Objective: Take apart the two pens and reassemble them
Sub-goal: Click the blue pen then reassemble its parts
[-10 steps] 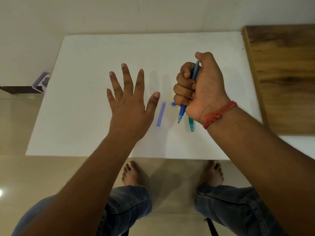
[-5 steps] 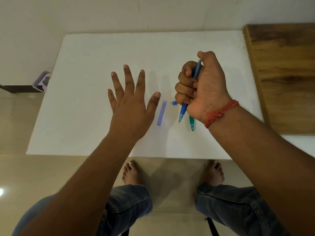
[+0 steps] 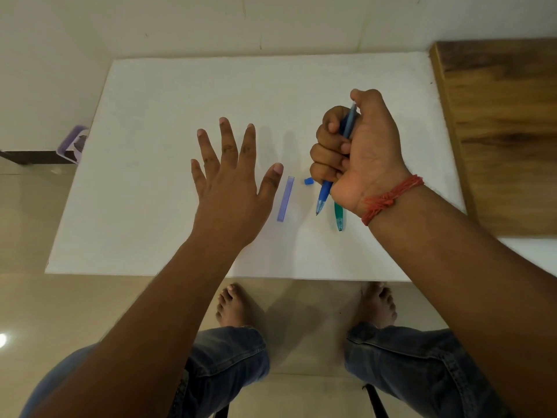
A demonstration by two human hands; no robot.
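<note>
My right hand [image 3: 358, 155] grips a blue pen [image 3: 325, 193] in a fist, thumb on its top end and its tip pointing down toward me. Just below that hand a green pen [image 3: 339, 217] lies on the white board [image 3: 168, 95], mostly hidden by my wrist. A translucent purple barrel piece [image 3: 285, 199] lies flat left of the blue pen, and a small blue cap piece [image 3: 308, 181] sits beside my right fingers. My left hand [image 3: 232, 182] hovers over the board with fingers spread and straight, holding nothing, its thumb close to the purple piece.
A wooden surface [image 3: 497, 131] adjoins the board on the right. A small purple object [image 3: 75, 143] lies off the board's left edge. My bare feet and jeans show below the near edge, on a glossy floor.
Both hands stay almost where they were. The right fist with the blue pen has shifted very slightly; the pieces on the board have not moved.
</note>
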